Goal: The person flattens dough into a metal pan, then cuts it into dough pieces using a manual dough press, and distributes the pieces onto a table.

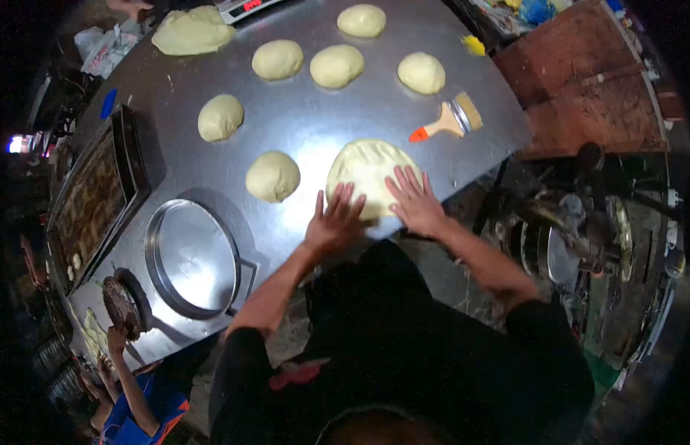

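A flattened round of dough (369, 163) lies on the steel table near its front edge, with finger dents along its far rim. My left hand (336, 219) rests at the dough's lower left edge, fingers spread. On the right side, my right hand (419, 204) presses flat on the dough, its fingers also apart. Neither hand grips anything. A dough ball (273, 176) sits to the left of the flattened piece. Beyond it are several more balls, among them one at the left (220, 118) and one at the right (421, 73). A brush (450, 119) with an orange-tipped handle lies behind my right hand.
A round metal pan (193, 258) and a dark rectangular tray (96, 196) stand on the table's left side. A scale (248, 7) and a flat dough piece (191, 31) are at the far edge. At the lower left, a co-worker's arm (133, 386) reaches to a dark bowl (124, 304).
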A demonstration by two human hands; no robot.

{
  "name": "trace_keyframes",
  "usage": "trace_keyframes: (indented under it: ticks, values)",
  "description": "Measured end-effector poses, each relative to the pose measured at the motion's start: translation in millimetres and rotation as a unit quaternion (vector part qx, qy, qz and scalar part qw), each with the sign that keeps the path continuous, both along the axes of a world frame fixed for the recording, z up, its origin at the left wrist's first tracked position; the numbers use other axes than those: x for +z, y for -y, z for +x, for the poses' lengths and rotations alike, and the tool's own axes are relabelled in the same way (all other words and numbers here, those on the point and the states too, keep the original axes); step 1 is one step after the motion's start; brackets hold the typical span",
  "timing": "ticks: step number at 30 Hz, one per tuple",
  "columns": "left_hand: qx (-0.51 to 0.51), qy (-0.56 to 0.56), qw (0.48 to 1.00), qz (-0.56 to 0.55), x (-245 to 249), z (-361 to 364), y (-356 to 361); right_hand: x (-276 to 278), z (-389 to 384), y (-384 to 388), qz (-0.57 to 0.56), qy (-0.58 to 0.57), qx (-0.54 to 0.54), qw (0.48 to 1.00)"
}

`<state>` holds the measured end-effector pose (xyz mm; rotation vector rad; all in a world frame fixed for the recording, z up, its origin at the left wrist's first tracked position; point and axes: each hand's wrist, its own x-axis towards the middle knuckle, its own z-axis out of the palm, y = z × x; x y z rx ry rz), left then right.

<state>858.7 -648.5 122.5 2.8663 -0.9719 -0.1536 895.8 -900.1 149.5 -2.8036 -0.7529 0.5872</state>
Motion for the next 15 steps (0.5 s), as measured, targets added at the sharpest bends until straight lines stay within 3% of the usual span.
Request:
trace_keyframes:
  ticks: [2, 5, 7, 8, 10, 13, 14, 15]
  values:
    - [0.008, -0.095, 0.995, 0.033, 16, 14, 6, 23, 11, -10, 0.008, -0.079, -0.038, 0.996]
    - [-0.034, -0.166, 0.986, 0.010, 7, 20, 59, 28, 50, -46, 0.102, -0.026, 0.010, 0.994]
    - [-0.010, -0.126, 0.992, -0.011, 10, -10, 68, 2, 61, -56, 0.098, -0.020, 0.009, 0.995]
    - [0.004, -0.067, 0.997, -0.031, 14, -15, 68, -7, 72, -50, 0.057, 0.018, 0.027, 0.998]
    - [0.008, -0.073, 0.997, -0.022, 15, -13, 69, -9, 99, -54, -0.036, 0.052, 0.052, 0.997]
    - [0.000, -0.059, 0.998, -0.017, 24, -20, 65, 2, 96, -73, -0.040, 0.020, 0.002, 0.999]
    - [0.000, -0.078, 0.997, -0.016, 25, -22, 66, -12, 90, -85, 0.024, 0.076, -0.001, 0.997]
    - [0.004, -0.099, 0.995, -0.015, 25, -23, 69, -23, 89, -90, -0.001, 0.065, 0.019, 0.998]
